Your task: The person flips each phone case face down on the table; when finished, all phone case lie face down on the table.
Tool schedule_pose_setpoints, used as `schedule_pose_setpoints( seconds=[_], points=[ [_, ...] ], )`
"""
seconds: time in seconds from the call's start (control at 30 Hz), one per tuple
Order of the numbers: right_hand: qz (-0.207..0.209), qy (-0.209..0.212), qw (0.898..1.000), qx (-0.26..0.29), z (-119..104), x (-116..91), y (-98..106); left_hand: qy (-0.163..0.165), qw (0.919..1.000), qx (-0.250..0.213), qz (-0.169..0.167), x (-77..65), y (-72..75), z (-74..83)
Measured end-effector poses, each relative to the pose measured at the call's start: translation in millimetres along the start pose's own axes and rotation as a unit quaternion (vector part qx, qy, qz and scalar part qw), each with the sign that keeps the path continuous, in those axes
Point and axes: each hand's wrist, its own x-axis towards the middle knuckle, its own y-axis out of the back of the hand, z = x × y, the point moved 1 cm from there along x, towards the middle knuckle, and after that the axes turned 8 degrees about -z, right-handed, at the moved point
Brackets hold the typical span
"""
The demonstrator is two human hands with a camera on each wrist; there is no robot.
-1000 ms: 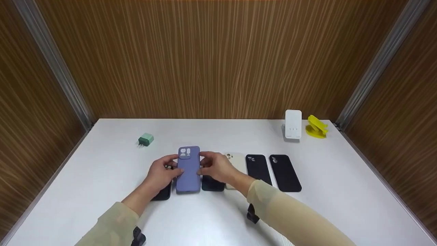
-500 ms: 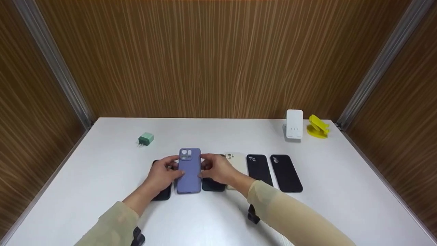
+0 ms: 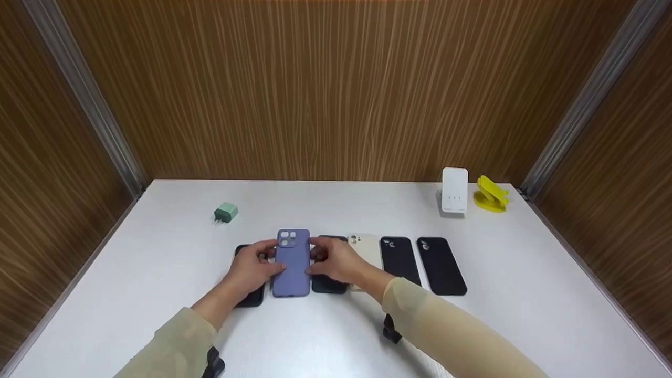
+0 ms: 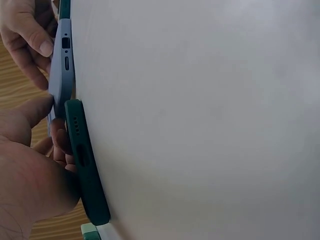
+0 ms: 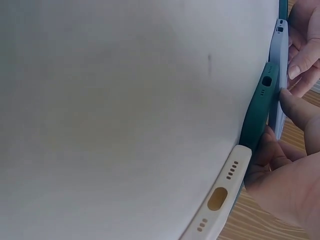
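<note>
A purple phone case (image 3: 292,270) with camera cutouts at its top end lies back-up between both hands in the head view. My left hand (image 3: 251,266) holds its left edge, thumb on the back and index finger near the upper corner. Opposite, my right hand (image 3: 336,259) holds the right edge with thumb and index finger. Partly under the left hand is a dark phone case (image 3: 252,298); another dark phone case (image 3: 329,285) lies partly under the right hand. Both look dark green in the wrist views. The purple case's end (image 4: 65,55) shows port holes near the tabletop.
Rightward in the row lie a cream phone case (image 3: 367,252) and two black phone cases, one nearer (image 3: 399,257) and one farther (image 3: 442,268). A green plug charger (image 3: 226,212) sits back left. A white stand (image 3: 454,190) and yellow phone holder (image 3: 491,194) stand back right.
The purple case's top end has come down slightly toward the tabletop, with both hands still holding its edges. The whole head view has shifted a little.
</note>
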Motion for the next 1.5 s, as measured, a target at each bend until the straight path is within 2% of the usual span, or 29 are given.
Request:
schedule_pose_setpoints(
  seconds=[0.2, 0.67, 1.0, 1.13, 1.3, 1.5],
  points=[
    [-0.002, -0.011, 1.0, 0.002, -1, -1, 1, 0.003, 0.9999, 0.01, 0.002, 2.1, -0.3, -1.3],
    [0.009, -0.002, 1.0, -0.015, 0, -1, -3, 0.009, 0.9998, 0.018, 0.007, -1.2, -0.1, -0.6],
    [0.021, -0.009, 1.0, 0.014, 1, -1, -1, 0.013, 0.9999, -0.001, -0.002, -3.4, 1.3, 3.7],
    [0.033, 0.0, 0.999, 0.028, 0, -1, 0, 0.009, 0.9997, -0.021, -0.001, -5.9, 9.5, 8.3],
    [0.046, 0.015, 0.998, 0.041, -6, -1, 0, -0.002, 0.9995, -0.025, 0.019, -11.7, 26.0, 14.2],
    [0.04, 0.03, 0.996, 0.068, -18, -1, -6, 0.007, 0.9993, -0.011, 0.036, -19.2, 47.9, 8.1]
  ],
)
